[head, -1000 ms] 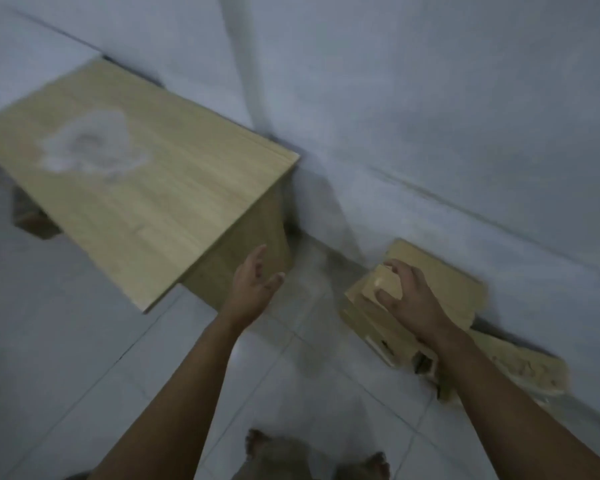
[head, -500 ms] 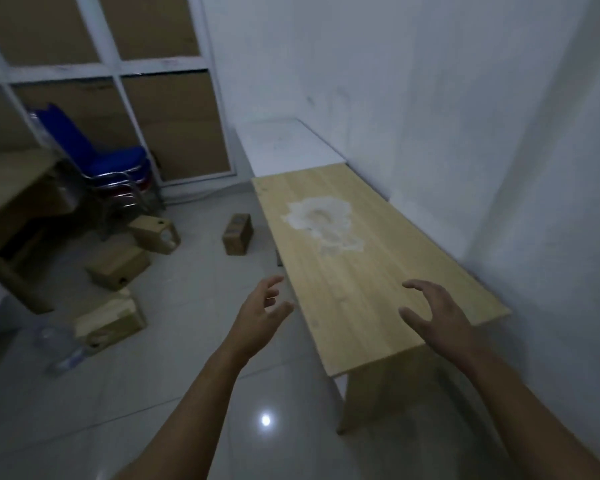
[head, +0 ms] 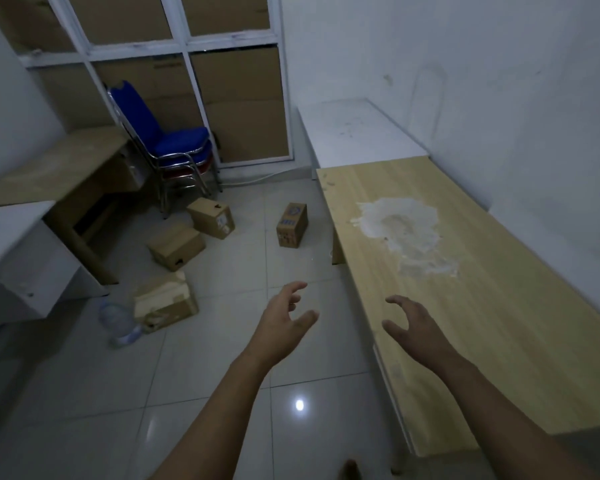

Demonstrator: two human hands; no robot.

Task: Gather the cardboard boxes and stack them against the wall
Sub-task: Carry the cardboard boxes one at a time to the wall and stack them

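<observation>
hands empty, both of them. left hand point(head: 284, 323) and right hand point(head: 416, 327) reach forward at about the same height, fingers spread and loosely curved, gripping nothing. right hand hangs over the near edge of the wooden table point(head: 482, 323); left hand hangs over the tiled floor point(head: 222, 393).

four cardboard boxes sit scattered on the floor, all ahead and to the left of the fingers, none in contact with a hand.
- torn box point(head: 166, 301): nearest, to the left of the left hand, lying flat, long axis running left-right, touching or just beside a clear water bottle point(head: 120, 323).
- middle box point(head: 175, 247): further off, lying low, long axis slanting away to the right.
- tilted box point(head: 211, 218): by the legs of the stacked blue chairs point(head: 174, 147), label face turned toward the camera.
- printed box point(head: 291, 225): stands on end, long axis vertical, almost straight ahead of the left fingers, near the table's far leg, apart from the other three.

judgement: left hand is the nearer one to every box; the table blocks the right side. the pickup likely calls for a step forward and a reach down and left. no wall stack is in view.
</observation>
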